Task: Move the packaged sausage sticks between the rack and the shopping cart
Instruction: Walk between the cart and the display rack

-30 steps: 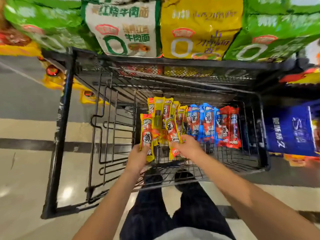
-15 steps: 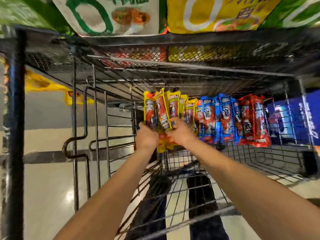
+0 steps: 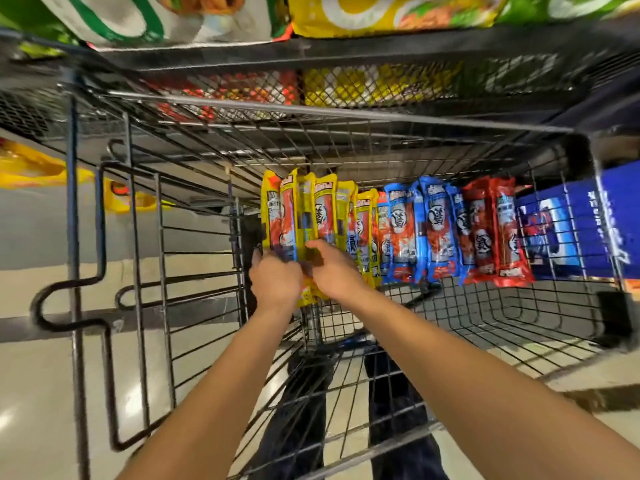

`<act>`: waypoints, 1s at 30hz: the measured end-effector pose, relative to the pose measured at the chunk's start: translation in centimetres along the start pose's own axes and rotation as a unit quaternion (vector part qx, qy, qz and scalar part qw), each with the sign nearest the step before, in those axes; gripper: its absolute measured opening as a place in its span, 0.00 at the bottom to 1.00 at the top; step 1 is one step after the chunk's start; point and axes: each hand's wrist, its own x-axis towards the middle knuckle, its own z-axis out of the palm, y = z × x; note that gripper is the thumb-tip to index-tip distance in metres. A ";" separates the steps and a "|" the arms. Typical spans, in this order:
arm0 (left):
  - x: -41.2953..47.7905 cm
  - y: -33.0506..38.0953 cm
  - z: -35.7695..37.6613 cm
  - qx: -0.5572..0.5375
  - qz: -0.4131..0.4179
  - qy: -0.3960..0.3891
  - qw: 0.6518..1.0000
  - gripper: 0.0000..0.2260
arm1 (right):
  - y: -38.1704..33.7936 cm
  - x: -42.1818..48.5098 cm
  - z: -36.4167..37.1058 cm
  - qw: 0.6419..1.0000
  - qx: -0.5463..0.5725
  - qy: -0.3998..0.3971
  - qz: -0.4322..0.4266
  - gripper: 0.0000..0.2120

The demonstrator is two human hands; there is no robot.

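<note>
A row of packaged sausage sticks stands upright against the far wall of the black wire shopping cart (image 3: 398,344): yellow packs (image 3: 322,209) on the left, blue packs (image 3: 419,230) in the middle, red packs (image 3: 495,233) on the right. My left hand (image 3: 275,278) and my right hand (image 3: 330,270) are side by side at the lower ends of the yellow packs. Both grip yellow packs held upright among the row. Fingertips are partly hidden behind the packs.
Above the cart a dark mesh shelf (image 3: 346,81) carries large noodle bags (image 3: 381,12) in white, yellow and green. A blue carton (image 3: 588,223) stands beyond the cart's right wall. The folded child-seat frame (image 3: 114,289) is on the left. My legs show through the cart floor.
Both hands carried yellow packs from low in the cart up and forward into the row of yellow packs. The view has moved closer to the cart's far wall.
</note>
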 end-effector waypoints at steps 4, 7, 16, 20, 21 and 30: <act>-2.2 0.2 0.4 -0.031 0.045 0.031 0.998 0.25 | 2.4 -1.8 -1.9 1.000 0.025 0.011 -0.009 0.18; -3.8 0.6 1.6 -0.045 0.105 0.029 0.993 0.19 | 5.6 -3.5 -5.5 0.997 0.042 0.046 0.035 0.15; -8.4 5.5 10.9 -0.042 0.126 -0.098 0.986 0.08 | 16.6 -5.6 -17.1 0.974 0.008 0.176 0.140 0.11; -6.8 7.1 17.3 -0.199 -0.016 -0.113 0.973 0.14 | 19.4 -3.3 -18.8 0.976 -0.014 0.138 0.165 0.13; -6.5 7.3 18.7 -0.245 -0.062 -0.116 0.961 0.15 | 19.7 -2.7 -19.1 0.978 -0.030 0.114 0.174 0.13; -5.3 7.2 25.4 -0.191 -0.040 -0.141 0.971 0.10 | 23.5 2.9 -17.7 0.985 0.114 0.069 0.110 0.26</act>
